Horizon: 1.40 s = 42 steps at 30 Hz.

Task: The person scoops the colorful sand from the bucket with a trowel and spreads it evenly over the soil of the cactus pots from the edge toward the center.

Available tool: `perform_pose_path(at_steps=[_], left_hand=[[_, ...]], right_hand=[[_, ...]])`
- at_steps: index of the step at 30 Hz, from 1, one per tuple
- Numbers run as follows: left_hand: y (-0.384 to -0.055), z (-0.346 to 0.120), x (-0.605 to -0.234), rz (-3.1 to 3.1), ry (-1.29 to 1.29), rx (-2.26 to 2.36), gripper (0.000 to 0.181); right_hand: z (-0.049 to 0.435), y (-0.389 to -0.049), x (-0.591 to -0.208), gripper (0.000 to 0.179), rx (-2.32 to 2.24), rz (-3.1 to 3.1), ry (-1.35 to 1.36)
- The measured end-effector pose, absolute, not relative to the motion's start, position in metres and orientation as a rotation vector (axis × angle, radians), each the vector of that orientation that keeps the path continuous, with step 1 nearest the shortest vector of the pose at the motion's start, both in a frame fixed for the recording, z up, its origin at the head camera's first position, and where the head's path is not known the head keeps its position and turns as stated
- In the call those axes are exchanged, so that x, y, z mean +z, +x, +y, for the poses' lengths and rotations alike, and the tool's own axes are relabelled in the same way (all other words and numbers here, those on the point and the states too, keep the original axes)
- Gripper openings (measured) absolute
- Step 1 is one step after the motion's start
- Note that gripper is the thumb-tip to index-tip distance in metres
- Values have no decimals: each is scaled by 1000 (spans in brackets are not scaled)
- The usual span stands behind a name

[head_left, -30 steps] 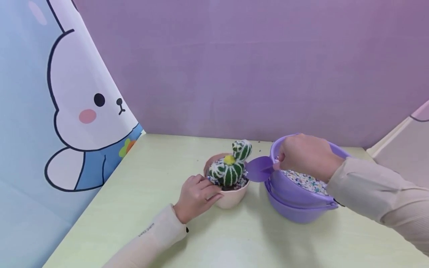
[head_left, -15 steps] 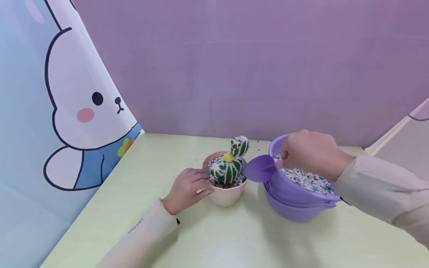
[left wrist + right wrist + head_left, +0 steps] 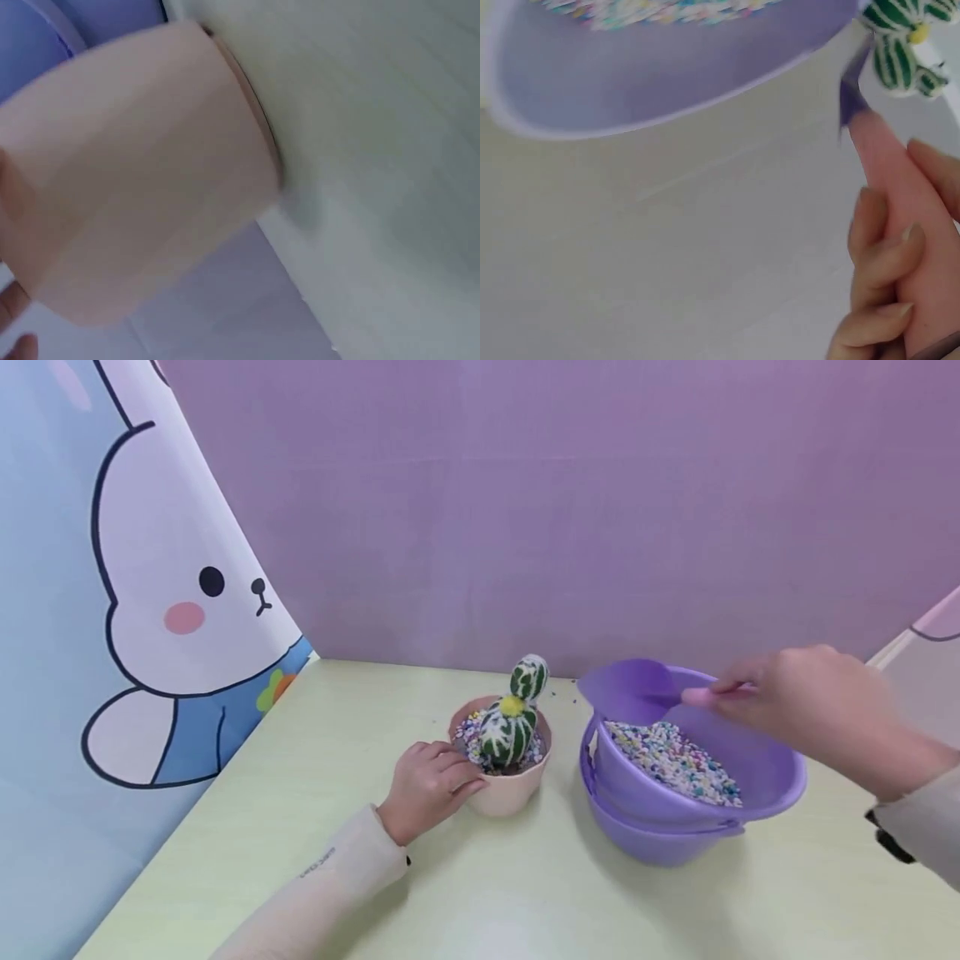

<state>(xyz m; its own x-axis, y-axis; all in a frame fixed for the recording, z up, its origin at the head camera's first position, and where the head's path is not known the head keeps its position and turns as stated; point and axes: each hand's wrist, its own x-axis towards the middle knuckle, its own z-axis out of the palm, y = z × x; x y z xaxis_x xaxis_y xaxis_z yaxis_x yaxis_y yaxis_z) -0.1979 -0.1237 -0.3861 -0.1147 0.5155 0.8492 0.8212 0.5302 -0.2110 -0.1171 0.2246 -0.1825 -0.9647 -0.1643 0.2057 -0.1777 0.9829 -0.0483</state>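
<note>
In the head view, a pale pink pot (image 3: 498,797) holds a green-and-white toy cactus (image 3: 510,731) with a yellow flower, and coloured pebbles (image 3: 471,735) around its base. My left hand (image 3: 431,785) grips the pot's near-left rim, fingers at the edge and thumb outside; the left wrist view shows the pot wall (image 3: 150,165) close up. My right hand (image 3: 817,710) holds a toy trowel (image 3: 630,693) by its pink handle (image 3: 907,217). The purple blade hangs over the left part of a tilted purple bucket (image 3: 780,777) containing pebbles (image 3: 671,760).
The tilted bucket sits in a second purple bucket (image 3: 660,847), right of the pot. A few stray pebbles (image 3: 574,700) lie on the pale table (image 3: 525,893) behind. A purple backdrop (image 3: 480,527) and a rabbit-printed cloth (image 3: 172,568) enclose the back and left.
My right hand has drawn the trowel right and up, from beside the pot to above the bucket. My left hand shifted slightly left, then returned to the rim. The cactus stands a little more upright.
</note>
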Motion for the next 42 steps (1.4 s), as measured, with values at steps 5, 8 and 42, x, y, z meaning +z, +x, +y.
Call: perform_pose_path(at_steps=[5, 8, 42], left_hand=[[-194, -106, -381, -1783, -1057, -330, 14], [-192, -96, -377, -1669, -1110, -328, 16], [-170, 52, -355, -2250, -746, -2085, 89]], right_hand=[[262, -119, -196, 23, 51, -2576, 436], [282, -125, -205, 29, 28, -2417, 536], [344, -134, -247, 28, 43, -2782, 237]])
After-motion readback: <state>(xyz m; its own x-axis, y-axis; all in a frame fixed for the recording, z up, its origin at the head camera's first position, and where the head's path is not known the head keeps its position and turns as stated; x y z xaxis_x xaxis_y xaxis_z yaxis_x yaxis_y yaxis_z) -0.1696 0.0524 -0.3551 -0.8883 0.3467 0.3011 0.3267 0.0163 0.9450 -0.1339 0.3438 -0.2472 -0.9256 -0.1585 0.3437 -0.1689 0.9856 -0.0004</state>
